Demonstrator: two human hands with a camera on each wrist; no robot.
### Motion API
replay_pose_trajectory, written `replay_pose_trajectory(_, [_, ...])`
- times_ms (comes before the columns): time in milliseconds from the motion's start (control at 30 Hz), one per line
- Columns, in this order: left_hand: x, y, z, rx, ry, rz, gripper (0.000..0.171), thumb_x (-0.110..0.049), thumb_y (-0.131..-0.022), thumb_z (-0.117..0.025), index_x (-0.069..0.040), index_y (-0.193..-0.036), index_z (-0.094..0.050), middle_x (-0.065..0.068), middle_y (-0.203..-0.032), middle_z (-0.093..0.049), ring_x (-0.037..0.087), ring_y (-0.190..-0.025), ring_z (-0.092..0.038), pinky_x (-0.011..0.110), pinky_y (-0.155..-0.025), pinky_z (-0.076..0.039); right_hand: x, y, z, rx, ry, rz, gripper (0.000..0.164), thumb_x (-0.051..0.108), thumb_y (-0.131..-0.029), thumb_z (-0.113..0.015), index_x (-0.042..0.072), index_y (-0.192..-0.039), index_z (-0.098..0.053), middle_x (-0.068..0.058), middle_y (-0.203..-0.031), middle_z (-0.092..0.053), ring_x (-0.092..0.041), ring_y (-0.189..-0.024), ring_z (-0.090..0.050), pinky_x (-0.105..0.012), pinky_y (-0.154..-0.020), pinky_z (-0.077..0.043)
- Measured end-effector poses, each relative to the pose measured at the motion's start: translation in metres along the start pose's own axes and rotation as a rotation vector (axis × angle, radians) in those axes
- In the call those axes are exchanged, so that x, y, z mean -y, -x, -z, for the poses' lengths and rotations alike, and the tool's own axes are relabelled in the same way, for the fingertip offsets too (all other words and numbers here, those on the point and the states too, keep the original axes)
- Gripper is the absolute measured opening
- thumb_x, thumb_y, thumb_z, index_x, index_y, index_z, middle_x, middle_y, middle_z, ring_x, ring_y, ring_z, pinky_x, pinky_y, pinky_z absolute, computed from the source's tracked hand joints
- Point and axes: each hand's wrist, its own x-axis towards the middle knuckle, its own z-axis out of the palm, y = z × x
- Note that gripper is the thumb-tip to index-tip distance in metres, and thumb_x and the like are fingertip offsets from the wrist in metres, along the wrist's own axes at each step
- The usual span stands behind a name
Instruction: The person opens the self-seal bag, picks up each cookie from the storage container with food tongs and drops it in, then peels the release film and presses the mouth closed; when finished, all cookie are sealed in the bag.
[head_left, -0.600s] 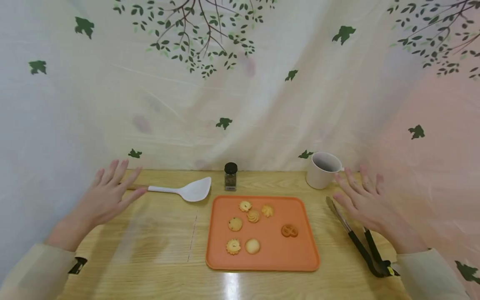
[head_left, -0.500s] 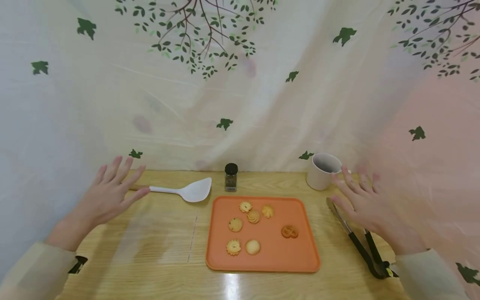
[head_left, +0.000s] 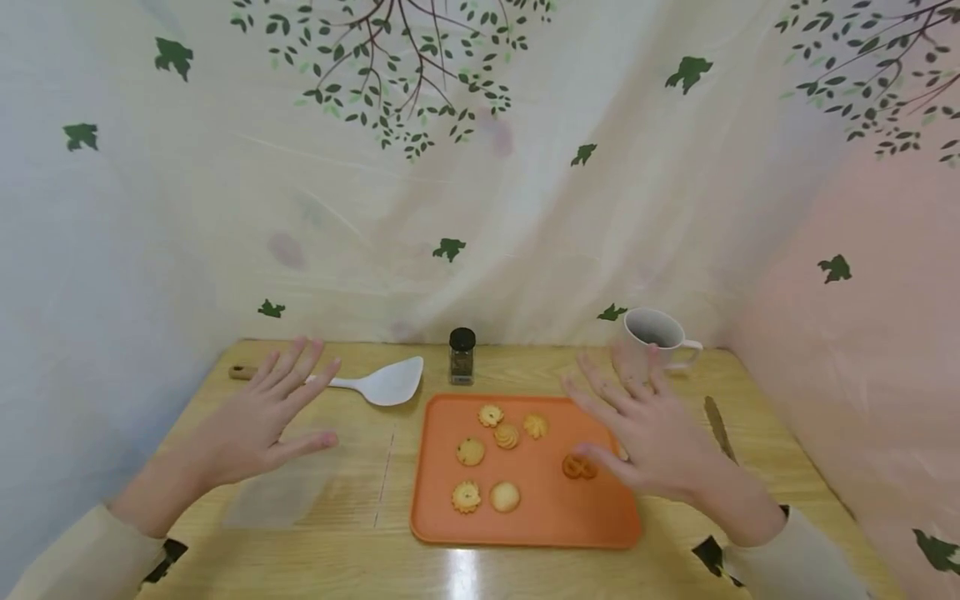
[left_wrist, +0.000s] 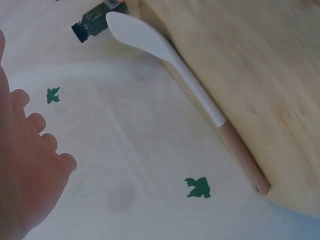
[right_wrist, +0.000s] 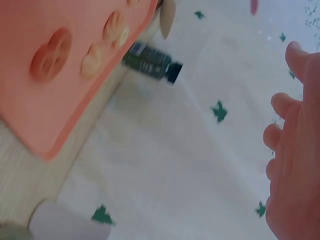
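Observation:
My left hand (head_left: 258,425), fingers straight and spread, hovers over the left of the table and holds nothing. It overlaps the wooden-handled white spatula (head_left: 392,383) in the head view. Also spread and holding nothing, my right hand (head_left: 656,437) hangs over the right edge of an orange tray (head_left: 525,529). Its thumb overlaps a pretzel-shaped cookie (head_left: 574,468), and its fingers cover part of a white mug (head_left: 660,323). Several other cookies lie on the tray, among them a round plain one (head_left: 505,497) and a swirled one (head_left: 506,436).
Behind the tray stands a small black-capped spice jar (head_left: 462,358). One tip of the tongs (head_left: 717,423) shows right of my right hand; the hand and forearm hide the remainder. A leaf-printed cloth (head_left: 510,208) hangs along the table's back edge.
Both hands have moved inward: the right one left from beside the mug to over the tray's edge, the left one slightly right. The mug's handle now shows; the tongs are mostly covered.

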Motion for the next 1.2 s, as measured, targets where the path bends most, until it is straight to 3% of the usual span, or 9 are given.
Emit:
replay_pose_trajectory(200, [-0.009,0.011,-0.038,0.045,0.119,-0.025,0.086,-0.052,-0.097,-0.064,-0.017,-0.163,-0.021,0.015,-0.168,-0.009,0.037,-0.154,-0.008,0.043,-0.123,-0.002,0.03,-0.021,-0.016,0.08,-0.155,0.123,0.064,0.055,-0.107,-0.036,0.019,-0.16,-0.034,-0.012,-0.168,-0.014,-0.043,-0.153,-0.004,-0.065,-0.118,0.001])
replay_pose_trajectory(400, [-0.018,0.02,-0.064,0.179,0.207,0.032,0.083,-0.057,-0.099,-0.058,-0.016,-0.162,-0.024,0.014,-0.167,-0.013,0.039,-0.152,-0.014,0.051,-0.122,-0.011,0.056,-0.044,-0.044,0.187,-0.218,0.217,0.064,0.055,-0.108,-0.032,0.019,-0.161,-0.028,-0.008,-0.169,-0.011,-0.036,-0.154,0.002,-0.061,-0.119,0.002])
replay_pose_trajectory(500, [-0.018,0.022,-0.071,0.207,0.211,0.031,0.083,-0.06,-0.099,-0.055,-0.012,-0.161,-0.029,0.016,-0.166,-0.017,0.041,-0.151,-0.017,0.055,-0.12,-0.016,0.066,-0.055,-0.056,0.288,-0.217,0.238,0.065,0.057,-0.108,-0.027,0.023,-0.162,-0.023,-0.005,-0.169,-0.012,-0.03,-0.155,0.004,-0.06,-0.12,0.001])
replay_pose_trajectory(700, [-0.018,0.02,-0.081,0.231,0.199,0.019,0.079,-0.06,-0.101,-0.051,-0.008,-0.158,-0.034,0.017,-0.165,-0.023,0.041,-0.15,-0.02,0.055,-0.119,-0.019,0.086,-0.073,-0.086,0.426,-0.244,0.312,0.064,0.057,-0.108,-0.019,0.023,-0.162,-0.026,0.0,-0.168,-0.018,-0.027,-0.155,-0.005,-0.055,-0.122,-0.004])
replay_pose_trajectory(900, [-0.019,0.017,-0.09,0.275,0.23,0.027,0.073,-0.056,-0.104,-0.047,-0.007,-0.157,-0.036,0.017,-0.164,-0.024,0.04,-0.15,-0.02,0.063,-0.115,-0.022,0.112,-0.09,-0.114,0.567,-0.162,0.296,0.066,0.063,-0.105,-0.01,0.031,-0.162,-0.021,0.008,-0.168,-0.014,-0.02,-0.155,-0.006,-0.054,-0.122,-0.001])
replay_pose_trajectory(1200, [-0.021,0.015,-0.096,0.312,0.273,0.058,0.072,-0.056,-0.105,-0.044,-0.006,-0.156,-0.038,0.02,-0.162,-0.028,0.041,-0.149,-0.023,0.066,-0.114,-0.023,0.137,-0.122,-0.126,0.641,-0.097,0.384,0.058,0.055,-0.108,-0.012,0.034,-0.162,-0.02,0.011,-0.168,-0.014,-0.018,-0.155,-0.005,-0.045,-0.124,-0.009])
